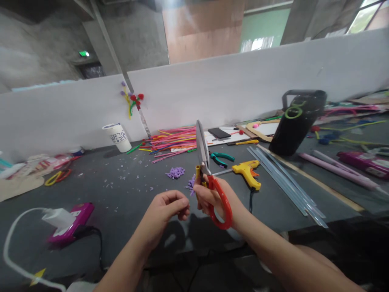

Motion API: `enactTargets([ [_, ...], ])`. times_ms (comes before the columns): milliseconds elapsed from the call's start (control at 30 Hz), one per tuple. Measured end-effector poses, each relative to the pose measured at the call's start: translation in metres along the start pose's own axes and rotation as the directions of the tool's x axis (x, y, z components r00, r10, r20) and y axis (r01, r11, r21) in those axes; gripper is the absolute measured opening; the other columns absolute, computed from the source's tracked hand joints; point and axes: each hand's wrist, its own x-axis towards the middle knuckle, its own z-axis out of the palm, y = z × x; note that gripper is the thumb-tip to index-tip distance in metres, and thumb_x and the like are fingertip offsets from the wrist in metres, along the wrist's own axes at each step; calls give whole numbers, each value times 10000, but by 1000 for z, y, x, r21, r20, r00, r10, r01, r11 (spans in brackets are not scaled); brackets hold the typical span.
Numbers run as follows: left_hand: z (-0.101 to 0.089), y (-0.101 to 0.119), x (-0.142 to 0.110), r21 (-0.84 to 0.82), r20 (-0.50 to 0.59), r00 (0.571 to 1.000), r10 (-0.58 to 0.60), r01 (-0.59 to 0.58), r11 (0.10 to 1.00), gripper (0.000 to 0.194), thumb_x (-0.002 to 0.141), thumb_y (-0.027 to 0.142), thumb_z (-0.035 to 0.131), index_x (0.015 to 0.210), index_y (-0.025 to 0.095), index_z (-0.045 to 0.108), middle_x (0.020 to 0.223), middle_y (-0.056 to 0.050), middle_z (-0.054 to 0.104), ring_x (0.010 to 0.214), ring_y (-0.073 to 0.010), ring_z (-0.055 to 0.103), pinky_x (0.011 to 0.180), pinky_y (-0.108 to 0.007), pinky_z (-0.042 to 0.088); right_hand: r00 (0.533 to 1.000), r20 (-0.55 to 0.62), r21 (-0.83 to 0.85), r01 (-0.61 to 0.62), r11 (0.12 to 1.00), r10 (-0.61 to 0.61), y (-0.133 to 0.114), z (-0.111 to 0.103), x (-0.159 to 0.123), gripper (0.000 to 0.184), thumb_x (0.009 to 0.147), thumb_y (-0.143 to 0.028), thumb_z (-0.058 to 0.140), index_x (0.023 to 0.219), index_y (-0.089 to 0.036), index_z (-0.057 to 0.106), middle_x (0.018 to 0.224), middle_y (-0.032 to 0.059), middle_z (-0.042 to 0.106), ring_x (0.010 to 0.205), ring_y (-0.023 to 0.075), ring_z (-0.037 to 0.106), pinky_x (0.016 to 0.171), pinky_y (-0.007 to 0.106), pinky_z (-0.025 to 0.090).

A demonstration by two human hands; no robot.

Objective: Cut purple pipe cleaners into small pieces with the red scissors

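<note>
My right hand grips a pair of scissors with red handles. The grey blades point upward and look nearly closed. A short yellow piece shows against the fingers of that hand; its kind is unclear. Beside it, my left hand is closed, thumb against curled fingers; whatever it may hold is hidden. The hands are close but apart, above the front of the dark table. Just beyond them lie small piles of cut purple pieces, one pile partly behind my right hand.
Pipe cleaners lie along the back. To the right are teal-handled pliers, a yellow glue gun, clear glue sticks and a tall black bottle. Leftward stand a white cup and a purple power strip.
</note>
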Motion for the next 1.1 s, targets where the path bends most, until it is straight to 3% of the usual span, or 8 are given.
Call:
enactTargets([
  [100,-2,-2,4,76,-98,994,56,-49,996,273,743,348,526,589,129,582,546,-7,555,506,-97,487,533,-216,386,999,-33,-22,3,1000,-4,1,0,3,89,696,-249,464,631,-191,447,298,-102,366,301,72,403,353,162,365],
  [300,-1,-2,11,186,-76,989,130,-114,976,158,705,293,558,691,138,582,584,-1,564,565,-118,509,588,-239,402,1000,-6,-7,-12,1000,12,18,5,9,43,670,-223,509,659,-193,480,383,-100,426,299,56,399,289,135,306],
  [367,-4,-4,17,409,-113,976,188,-127,904,171,722,308,516,704,150,577,573,3,552,559,-131,509,580,-252,402,999,-33,-38,8,999,-9,20,2,12,69,674,-238,515,639,-192,477,373,-104,397,293,53,387,292,137,308],
  [433,-9,-8,25,672,-136,946,294,-130,729,175,732,312,481,696,169,576,603,-6,554,592,-154,512,602,-275,398,997,-77,-77,16,997,-22,20,-3,16,114,669,-261,532,611,-190,465,364,-105,376,285,51,374,288,137,294],
  [600,-11,-23,48,771,-112,931,348,-140,622,129,700,239,501,614,193,585,708,-43,587,724,-197,507,730,-310,351,992,-124,-105,16,994,-29,23,-14,22,166,672,-313,534,607,-190,443,354,-102,370,278,62,377,291,151,294],
  [767,-19,-25,63,713,-180,939,294,-82,697,163,713,263,500,597,193,589,747,-69,624,801,-213,529,751,-298,348,992,-118,-133,32,991,-48,27,-20,21,165,668,-319,532,607,-192,447,343,-103,373,278,68,384,326,168,326],
  [933,-35,-20,59,502,-245,964,100,38,864,214,679,318,543,537,160,569,545,-45,592,596,-183,574,577,-273,414,987,-149,-156,31,987,-54,23,-31,18,158,663,-311,534,603,-192,450,347,-101,384,283,66,393,327,164,314],
  [1100,-47,-24,53,191,-293,956,-5,64,979,117,644,182,563,716,107,617,752,-130,669,711,-186,627,663,-295,476,985,-165,-149,20,989,-44,19,-35,15,139,660,-301,530,610,-189,464,362,-97,398,276,62,387,307,159,298],
])
